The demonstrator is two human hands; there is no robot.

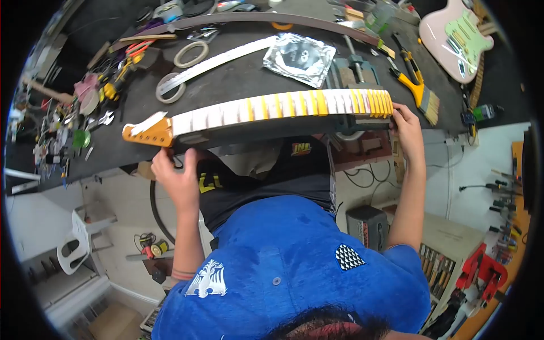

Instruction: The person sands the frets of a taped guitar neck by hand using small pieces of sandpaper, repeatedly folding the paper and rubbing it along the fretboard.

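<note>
A guitar neck [229,113] lies crosswise before me, its fretboard covered with strips of white and yellow tape between the frets. Its orange-brown headstock [148,134] points left, with a piece of white tape on top. Just below the headstock is my left hand [177,175], thumb spread away from the fingers, fingertips at the headstock's lower edge. At the other end, my right hand [408,129] has its fingers closed around the heel of the neck; part of the thumb is hidden. A bench vise [354,73] stands behind and under the heel end.
On the dark workbench [238,71] lie a white ruler [221,62], tape rolls [170,88], a clear plastic packet [299,60] and a yellow brush [420,95]. Hand tools crowd the left side. A pink guitar body [453,42] lies at the far right.
</note>
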